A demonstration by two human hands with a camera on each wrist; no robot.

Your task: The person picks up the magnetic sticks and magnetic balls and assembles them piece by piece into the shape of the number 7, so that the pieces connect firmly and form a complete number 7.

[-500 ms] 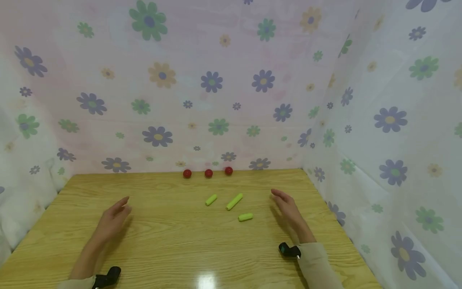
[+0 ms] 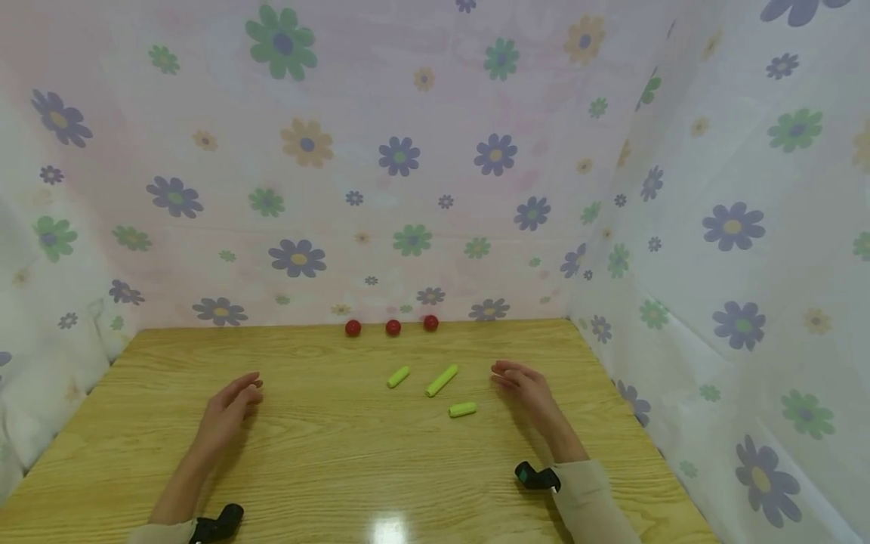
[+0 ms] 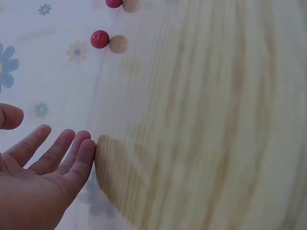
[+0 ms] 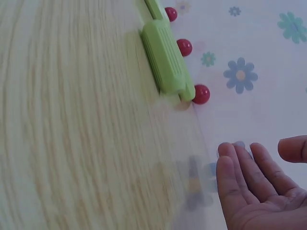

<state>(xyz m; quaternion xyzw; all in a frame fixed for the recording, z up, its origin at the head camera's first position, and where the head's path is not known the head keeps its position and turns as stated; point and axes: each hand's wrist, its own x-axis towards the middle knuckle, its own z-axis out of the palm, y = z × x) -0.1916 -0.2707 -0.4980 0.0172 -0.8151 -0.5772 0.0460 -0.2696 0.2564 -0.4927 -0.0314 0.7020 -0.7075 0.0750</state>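
Three light green ridged sticks lie on the wooden table: a short one [image 2: 398, 377], a longer one [image 2: 442, 380] and another short one [image 2: 463, 409] nearer the front. To their right, my right hand [image 2: 530, 395] is held with fingers relaxed and touches none of them. My left hand [image 2: 226, 414] is well to their left, holding nothing, its fingers loosely extended in the left wrist view. Along the back edge sit three small red balls, the left [image 2: 353, 328], middle [image 2: 393, 327] and right [image 2: 431, 323]. In the right wrist view the nearest green stick [image 4: 163, 56] partly covers another.
The wood-grain table [image 2: 319, 468] meets a flower-printed sheet [image 2: 353, 113] at the back. Similar sheeting [image 2: 768, 264] hangs along the right side. A black wrist device [image 2: 220, 523] is on the left wrist, and another [image 2: 537, 477] on the right.
Both hands have moved inward: the left a little to the right, the right a little to the left, closer to the green sticks. The sticks and balls lie as before.
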